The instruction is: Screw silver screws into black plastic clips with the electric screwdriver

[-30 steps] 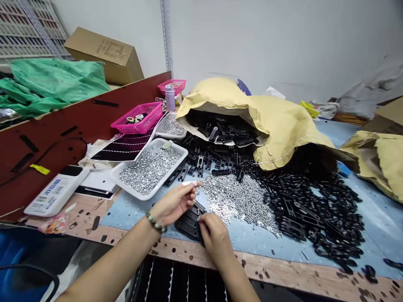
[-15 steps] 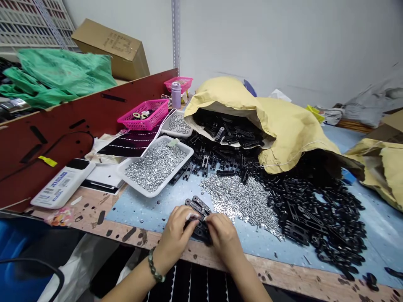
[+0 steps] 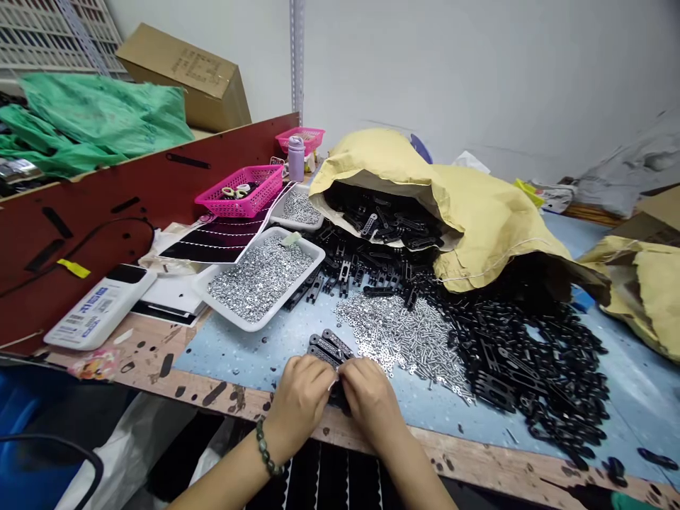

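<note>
My left hand [image 3: 300, 397] and my right hand [image 3: 369, 402] close together around a small stack of black perforated plastic links [image 3: 325, 348] near the front edge of the blue work mat [image 3: 234, 354]. Their fingers hide the stack's lower part. A tiny pale item shows between my fingertips, too small to name. Just beyond my right hand lies a spread of silver screws and washers [image 3: 406, 343]. A beaded bracelet [image 3: 264, 446] circles my left wrist.
A white tray of silver washers [image 3: 255, 322] stands left of the hands. Black parts [image 3: 531, 375] heap rightward, spilling from a torn yellow paper sack [image 3: 478, 227]. A pink basket [image 3: 244, 191], a purple bottle [image 3: 296, 159] and a dark red board [image 3: 90, 241] stand further left.
My hands have come together over the black links, nearer the table's front edge. One second ago my left hand was raised, apart from my right. The camera view has shifted slightly.
</note>
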A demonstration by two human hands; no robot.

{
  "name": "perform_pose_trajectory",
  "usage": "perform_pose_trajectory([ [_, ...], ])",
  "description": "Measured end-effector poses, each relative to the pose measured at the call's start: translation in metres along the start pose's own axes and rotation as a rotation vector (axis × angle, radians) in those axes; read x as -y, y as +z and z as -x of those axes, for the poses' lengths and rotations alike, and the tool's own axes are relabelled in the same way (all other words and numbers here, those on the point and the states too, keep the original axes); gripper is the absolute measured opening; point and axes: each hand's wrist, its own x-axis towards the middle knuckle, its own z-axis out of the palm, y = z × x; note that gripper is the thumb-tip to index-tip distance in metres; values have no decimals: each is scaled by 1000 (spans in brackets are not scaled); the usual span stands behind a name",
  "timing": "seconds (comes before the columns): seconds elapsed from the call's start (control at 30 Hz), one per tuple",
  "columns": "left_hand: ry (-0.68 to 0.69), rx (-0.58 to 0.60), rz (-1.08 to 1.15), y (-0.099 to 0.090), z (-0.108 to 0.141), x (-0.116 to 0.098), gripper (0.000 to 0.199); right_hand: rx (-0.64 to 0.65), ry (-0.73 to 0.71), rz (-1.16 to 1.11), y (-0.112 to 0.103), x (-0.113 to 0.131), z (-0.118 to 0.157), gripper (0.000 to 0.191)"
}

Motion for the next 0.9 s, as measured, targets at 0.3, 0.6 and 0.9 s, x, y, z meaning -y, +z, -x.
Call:
perform_pose_trajectory([
  [0.3, 18, 50, -42, -8, 10, 19, 53, -271, 374, 293, -55, -111, 1, 17],
  [0.6, -56, 248, -85, 6, -4, 28, 88, -303, 386, 163, -57, -102, -2, 17],
  [0.9, 80, 322, -72, -5, -14, 40, 82, -80, 129, -249, -4, 5, 19, 13],
])
